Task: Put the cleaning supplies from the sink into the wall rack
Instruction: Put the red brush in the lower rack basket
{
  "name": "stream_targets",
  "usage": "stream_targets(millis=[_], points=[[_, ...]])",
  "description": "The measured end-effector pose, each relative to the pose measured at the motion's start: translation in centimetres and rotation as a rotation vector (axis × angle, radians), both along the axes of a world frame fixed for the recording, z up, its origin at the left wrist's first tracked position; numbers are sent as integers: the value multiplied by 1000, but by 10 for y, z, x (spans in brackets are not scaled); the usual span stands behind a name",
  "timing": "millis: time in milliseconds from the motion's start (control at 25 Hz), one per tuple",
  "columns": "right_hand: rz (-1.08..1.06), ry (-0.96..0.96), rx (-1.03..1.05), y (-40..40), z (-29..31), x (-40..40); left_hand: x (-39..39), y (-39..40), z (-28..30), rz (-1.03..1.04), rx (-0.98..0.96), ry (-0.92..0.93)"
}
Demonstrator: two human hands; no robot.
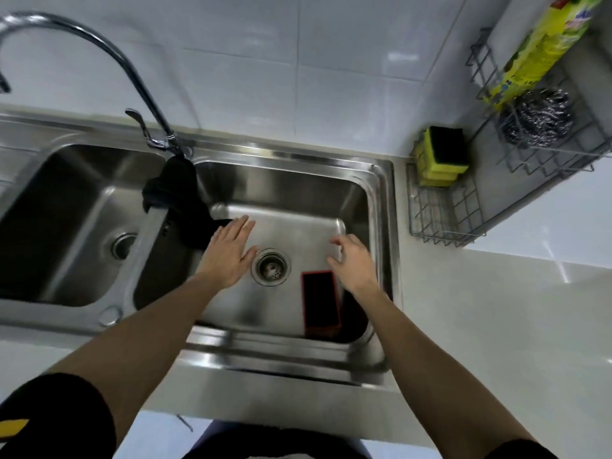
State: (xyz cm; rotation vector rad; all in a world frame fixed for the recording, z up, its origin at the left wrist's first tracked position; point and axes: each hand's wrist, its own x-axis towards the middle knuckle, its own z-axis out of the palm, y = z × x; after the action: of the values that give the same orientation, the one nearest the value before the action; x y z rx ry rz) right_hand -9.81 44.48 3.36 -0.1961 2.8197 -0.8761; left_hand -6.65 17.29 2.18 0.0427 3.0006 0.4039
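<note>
Both my hands reach into the right basin of the steel sink [377, 180]. My left hand [228, 250] is flat and open over the basin floor, just right of a black cloth [185, 207] draped over the divider. My right hand [352, 263] hovers with fingers apart above a red and black rectangular block [320, 303] lying near the basin's front right. On the right wall, the lower wire rack [443, 223] holds yellow and green sponges [440, 157]. The upper wire rack [546, 160] holds a steel wool ball [538, 120] and a yellow package [543, 44].
A curved chrome tap [109, 51] rises at the back left over the divider. The drain [271, 267] sits between my hands. A second basin [66, 226] lies to the left. White tiles cover the wall, and a pale counter [496, 326] runs to the right.
</note>
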Motion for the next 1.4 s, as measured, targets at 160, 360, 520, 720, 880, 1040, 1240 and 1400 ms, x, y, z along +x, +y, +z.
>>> stream_targets(millis=[160,360,520,720,880,1040,1240,1400], points=[[-249,-382,75,-23,-58,29,58,-80,-8,171,-163,0],[-308,-616,229,-26,-98,48,94,-122,-20,243,-221,-61],[-323,-622,247,-28,-105,47,94,-122,-23,239,-223,-54],[-320,-586,262,-29,-102,51,96,-122,-25,248,-226,-39],[-307,-510,236,-34,-89,54,95,-123,-25,248,-212,-31],[-314,-420,56,-37,-68,56,93,-123,-24,237,-194,-27],[-334,-220,-283,-15,-4,37,70,-101,-20,179,-22,-3],[-381,123,-251,42,74,12,14,-6,-2,2,114,75]])
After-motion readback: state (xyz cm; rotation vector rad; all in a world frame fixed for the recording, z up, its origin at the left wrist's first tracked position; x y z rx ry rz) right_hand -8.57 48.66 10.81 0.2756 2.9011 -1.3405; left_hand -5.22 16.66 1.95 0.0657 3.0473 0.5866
